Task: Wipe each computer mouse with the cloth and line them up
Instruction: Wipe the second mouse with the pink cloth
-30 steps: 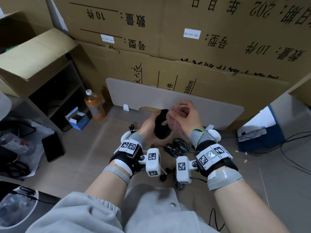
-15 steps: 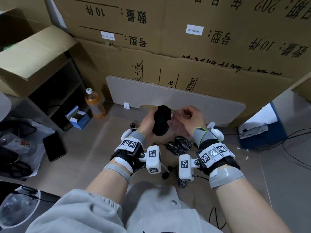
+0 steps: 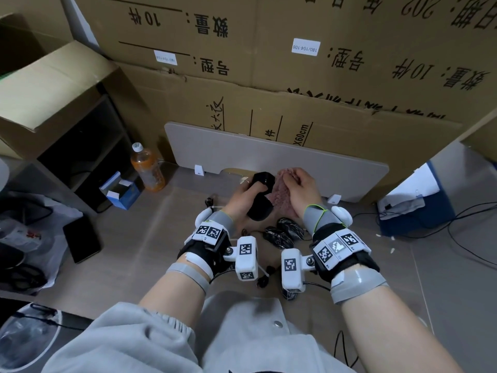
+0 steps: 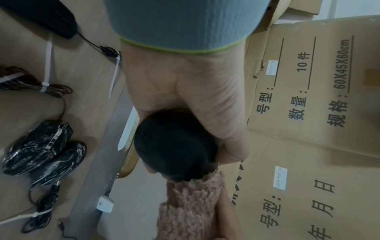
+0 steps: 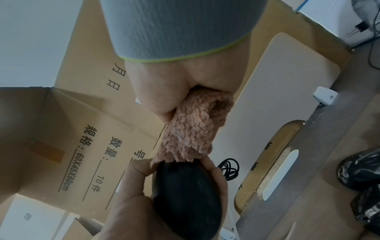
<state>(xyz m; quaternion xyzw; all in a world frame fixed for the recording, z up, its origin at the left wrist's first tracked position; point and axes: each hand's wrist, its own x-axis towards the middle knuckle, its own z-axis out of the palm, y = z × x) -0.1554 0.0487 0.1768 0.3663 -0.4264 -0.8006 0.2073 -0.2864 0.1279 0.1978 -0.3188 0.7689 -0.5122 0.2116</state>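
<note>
To the far left of the left hand, a clear plastic bottle of orange drink (image 3: 147, 166) is standing on the floor next to a small blue and white cardboard box (image 3: 120, 190). The left hand (image 3: 243, 196) is holding a matte black oval computer mouse (image 3: 260, 196) off the floor, with its fingers and thumb curled around the mouse's body. Immediately to its right, the right hand (image 3: 301, 187) is gripping a fuzzy pink cloth (image 3: 281, 193) bunched in its curled fingers, and the cloth is touching the far end of the mouse. Below and between the two hands, two glossy black marbled mice (image 3: 285, 232) are lying side by side on the beige floor (image 3: 150, 246) with their bundled cables.
</note>
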